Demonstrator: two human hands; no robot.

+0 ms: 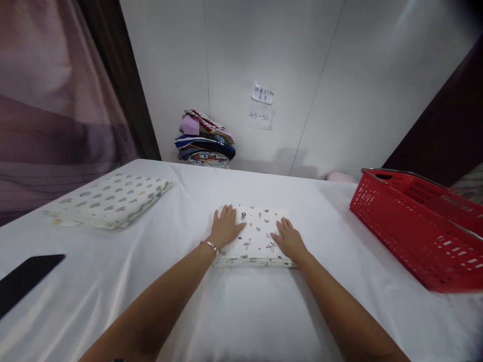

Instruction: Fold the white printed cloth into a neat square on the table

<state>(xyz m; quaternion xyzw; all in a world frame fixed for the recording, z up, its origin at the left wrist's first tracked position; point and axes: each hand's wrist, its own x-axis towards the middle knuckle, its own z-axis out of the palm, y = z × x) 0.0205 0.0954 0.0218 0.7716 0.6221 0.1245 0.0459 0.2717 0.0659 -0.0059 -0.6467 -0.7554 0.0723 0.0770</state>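
Observation:
A small folded white cloth (pixel 257 236) with tiny printed figures lies in the middle of the white-covered table (pixel 241 311). My left hand (pixel 225 227) rests flat on its left side, fingers spread, a thin bracelet at the wrist. My right hand (pixel 289 238) lies flat on its right side, fingers apart. Neither hand grips anything; both palms press down on the folded cloth.
Another folded cloth (pixel 109 200) with a cloud print lies at the far left. A red plastic basket (pixel 418 231) stands at the right. A dark flat object (pixel 26 280) sits at the left edge. A pile of folded clothes (pixel 206 141) sits against the back wall, under paper notes (pixel 262 105).

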